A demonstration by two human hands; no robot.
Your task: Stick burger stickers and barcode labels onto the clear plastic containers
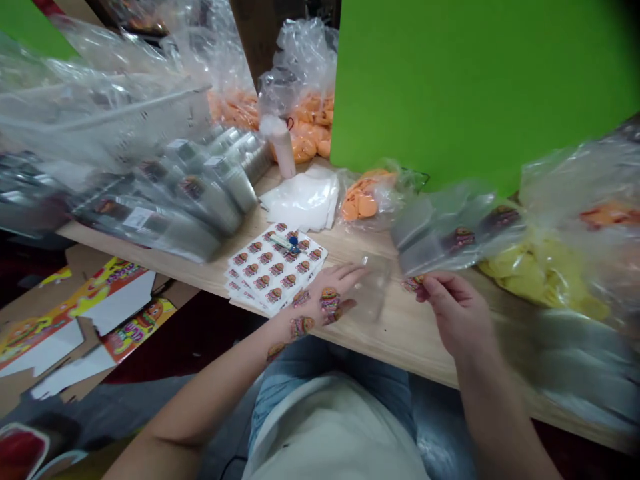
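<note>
My left hand (334, 292) lies over the wooden table's (400, 333) front edge, fingers closed on the edge of a small clear plastic bag (373, 290). Several burger stickers (330, 298) are stuck along the back of that hand and wrist. My right hand (453, 307) is just right of the bag, thumb and fingers pinching one burger sticker (413, 285). A stack of sticker sheets (275, 267) lies left of my left hand, with a small blue-capped object (287, 243) on top.
Stacks of clear stickered bags (200, 193) fill the left of the table. Bags of orange discs (363, 200) and yellow pieces (543, 270) sit behind, beside a green panel (475, 87). White sheets (303, 200) and a pale bottle (281, 145) stand behind the sticker sheets. Printed cardboard (100, 307) lies on the floor.
</note>
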